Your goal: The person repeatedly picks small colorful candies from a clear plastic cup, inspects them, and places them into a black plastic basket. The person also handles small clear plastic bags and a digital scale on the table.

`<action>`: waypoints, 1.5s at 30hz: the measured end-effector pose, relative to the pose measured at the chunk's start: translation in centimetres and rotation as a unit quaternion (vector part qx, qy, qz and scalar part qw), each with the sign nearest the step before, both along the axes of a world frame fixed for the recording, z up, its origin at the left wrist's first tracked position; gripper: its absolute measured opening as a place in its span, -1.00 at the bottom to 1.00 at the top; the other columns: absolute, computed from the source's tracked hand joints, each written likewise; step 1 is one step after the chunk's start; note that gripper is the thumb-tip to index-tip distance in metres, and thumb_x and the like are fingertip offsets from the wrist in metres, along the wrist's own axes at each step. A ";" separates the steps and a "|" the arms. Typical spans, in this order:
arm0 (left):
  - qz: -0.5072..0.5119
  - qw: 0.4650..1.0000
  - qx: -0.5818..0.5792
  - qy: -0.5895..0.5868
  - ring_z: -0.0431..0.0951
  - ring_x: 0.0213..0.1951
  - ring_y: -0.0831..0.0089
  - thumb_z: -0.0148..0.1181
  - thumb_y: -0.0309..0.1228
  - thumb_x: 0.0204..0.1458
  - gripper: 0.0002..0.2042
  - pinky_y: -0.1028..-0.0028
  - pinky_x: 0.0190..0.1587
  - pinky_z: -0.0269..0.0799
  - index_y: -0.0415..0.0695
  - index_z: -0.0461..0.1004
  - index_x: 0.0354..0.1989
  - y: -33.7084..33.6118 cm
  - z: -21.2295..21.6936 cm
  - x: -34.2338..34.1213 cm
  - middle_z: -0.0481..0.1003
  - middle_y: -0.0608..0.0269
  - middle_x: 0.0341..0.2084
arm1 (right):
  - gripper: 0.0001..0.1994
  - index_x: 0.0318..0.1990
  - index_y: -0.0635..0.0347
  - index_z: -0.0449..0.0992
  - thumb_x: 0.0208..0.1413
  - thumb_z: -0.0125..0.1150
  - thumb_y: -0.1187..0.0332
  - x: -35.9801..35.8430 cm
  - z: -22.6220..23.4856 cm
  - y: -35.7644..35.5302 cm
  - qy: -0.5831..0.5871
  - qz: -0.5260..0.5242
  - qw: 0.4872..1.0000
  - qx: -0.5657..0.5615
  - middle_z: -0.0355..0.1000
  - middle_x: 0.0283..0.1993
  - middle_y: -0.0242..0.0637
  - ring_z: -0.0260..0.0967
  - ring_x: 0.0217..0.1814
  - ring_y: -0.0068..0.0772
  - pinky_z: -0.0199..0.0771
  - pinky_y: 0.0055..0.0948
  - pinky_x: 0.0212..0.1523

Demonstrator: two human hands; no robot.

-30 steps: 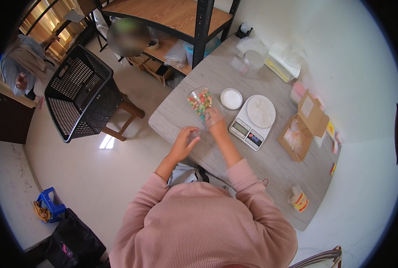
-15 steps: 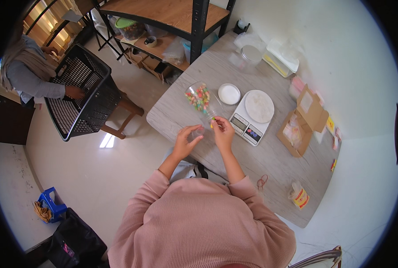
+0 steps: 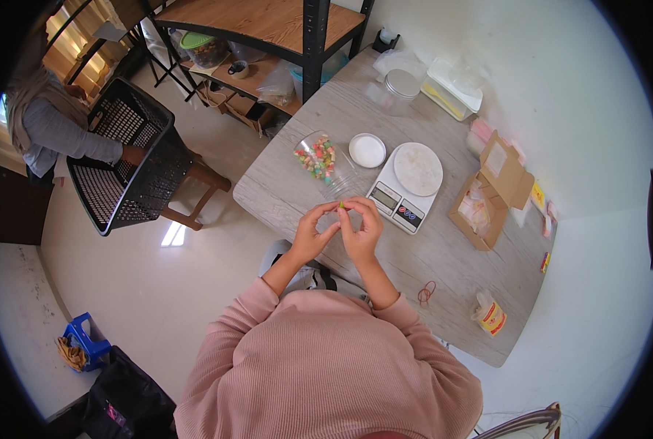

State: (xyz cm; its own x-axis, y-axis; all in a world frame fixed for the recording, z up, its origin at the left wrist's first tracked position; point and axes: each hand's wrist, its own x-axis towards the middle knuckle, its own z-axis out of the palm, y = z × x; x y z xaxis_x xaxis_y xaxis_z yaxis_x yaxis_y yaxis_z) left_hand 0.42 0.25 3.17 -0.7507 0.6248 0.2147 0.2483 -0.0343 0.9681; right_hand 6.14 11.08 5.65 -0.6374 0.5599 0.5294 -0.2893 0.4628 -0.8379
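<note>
My left hand [image 3: 312, 233] and my right hand [image 3: 363, 227] meet over the table's near left edge, fingertips pinched together. Between them shows a small yellow-green piece [image 3: 342, 205], like the candies in the jar, gripped by my right fingers. What my left fingertips pinch is hidden. Just beyond them a clear jar [image 3: 347, 178] lies on its side, mouth toward my hands, with colourful candy pieces [image 3: 317, 155] inside. A round white lid [image 3: 367, 151] rests right of the jar. Beside it stands a white kitchen scale [image 3: 405, 192], its round plate bare.
An open cardboard box [image 3: 480, 212] holds pinkish wrapped items on the right. Farther back are a lidded clear jar [image 3: 400, 88] and a white tray [image 3: 443, 99]. Rubber bands [image 3: 427, 293] and a small packet [image 3: 490, 316] lie nearer. Another person reaches into a black basket [image 3: 132, 161] at left.
My right hand has brought the yellow-green piece from the jar's mouth toward me. My left hand, earlier apart with clear plastic at its fingers, has closed in to meet it.
</note>
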 end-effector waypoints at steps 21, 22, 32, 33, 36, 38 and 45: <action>-0.010 0.999 0.028 0.014 0.42 -0.10 0.40 0.24 -0.50 -0.10 -0.56 0.47 -0.08 0.29 -0.20 0.35 0.02 0.4 0.1 -0.1 0.44 0.13 -0.10 | -0.92 -0.40 0.21 0.52 -0.06 0.13 0.45 1.0 1.1 1.0 -0.015 0.039 0.998 0.037 0.49 -0.33 -0.28 0.41 -0.30 -0.34 0.22 -0.43 -0.14; -0.011 1.000 0.028 0.009 0.42 -0.10 0.40 0.23 -0.50 -0.10 -0.56 0.47 -0.08 0.28 -0.20 0.35 0.02 0.4 0.0 -0.1 0.44 0.13 -0.10 | -0.92 -0.39 0.21 0.51 -0.05 0.12 0.45 1.1 1.0 1.0 -0.012 0.042 0.998 0.038 0.50 -0.33 -0.28 0.41 -0.31 -0.35 0.22 -0.43 -0.13; 0.071 0.995 -0.046 0.056 0.39 -0.13 0.30 0.17 -0.43 -0.06 -0.64 0.38 -0.05 0.25 -0.14 0.37 -0.03 -2.0 -2.2 -1.3 0.46 0.18 -0.19 | -0.79 -0.22 0.30 0.46 -0.06 0.12 0.47 -1.1 -4.3 3.2 -0.207 -0.021 0.978 0.009 0.42 -0.26 -0.12 0.39 -0.27 -0.22 0.36 -0.41 -0.24; 0.079 0.993 -0.055 0.072 0.39 -0.15 0.29 0.17 -0.43 -0.06 -0.64 0.37 -0.06 0.25 -0.14 0.38 -0.03 -2.2 -2.4 -1.4 0.46 0.19 -0.21 | -0.76 -0.19 0.29 0.45 -0.07 0.14 0.47 -1.7 -4.8 3.5 -0.243 0.001 0.970 0.028 0.41 -0.22 -0.10 0.39 -0.25 -0.18 0.37 -0.38 -0.22; 0.098 0.991 -0.060 0.069 0.39 -0.20 0.30 0.18 -0.42 -0.07 -0.64 0.36 -0.09 0.25 -0.14 0.38 -0.04 -2.6 -3.0 -1.5 0.47 0.19 -0.24 | -0.68 -0.12 0.27 0.42 -0.09 0.17 0.42 -4.1 -5.9 3.6 -0.277 -0.002 0.949 0.150 0.37 -0.15 -0.08 0.38 -0.19 -0.08 0.38 -0.27 -0.19; 0.099 0.992 -0.057 0.052 0.41 -0.20 0.30 0.20 -0.43 -0.09 -0.63 0.37 -0.08 0.26 -0.16 0.39 -0.05 -2.6 -3.1 -1.7 0.48 0.18 -0.25 | -0.64 -0.10 0.26 0.40 -0.11 0.19 0.39 -5.6 -6.4 3.3 -0.269 -0.020 0.940 0.209 0.35 -0.13 -0.06 0.36 -0.16 -0.03 0.39 -0.21 -0.19; 0.093 0.994 -0.053 0.015 0.45 -0.10 0.37 0.17 -0.52 -0.06 -0.63 0.43 0.02 0.25 -0.22 0.37 -0.01 -3.3 -3.1 -1.7 0.48 0.11 -0.16 | -0.70 -0.16 0.15 0.45 -0.15 0.17 0.41 -7.4 -7.0 2.4 -0.261 -0.016 0.953 0.154 0.36 -0.25 -0.06 0.37 -0.28 0.02 0.39 -0.18 -0.32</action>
